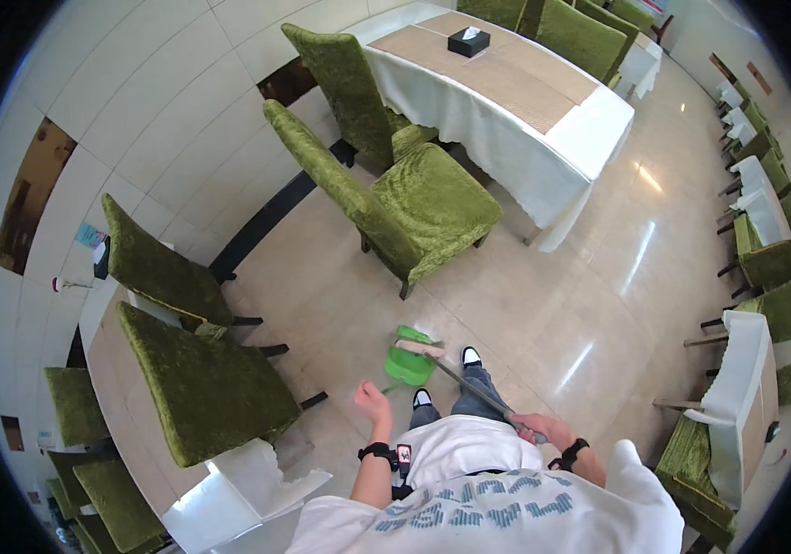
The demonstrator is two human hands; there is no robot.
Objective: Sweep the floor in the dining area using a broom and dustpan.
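My right hand (539,428) grips the end of a long grey broom handle (471,391). The handle slants down to a pale pink broom head (420,348), which overlaps a green dustpan (409,367) before my feet. My left hand (372,401) is curled beside the dustpan's thin green handle (391,389); most of that handle is hidden, though the hand appears closed around it. Both wrists wear black straps. Whether debris lies in the dustpan cannot be told.
Green velvet chairs (437,201) stand ahead by a table with a white cloth (485,142) and a black tissue box (469,43). More chairs (208,381) and a table (132,388) are close on the left. Another row of tables (738,408) runs along the right, across the tiled floor (547,305).
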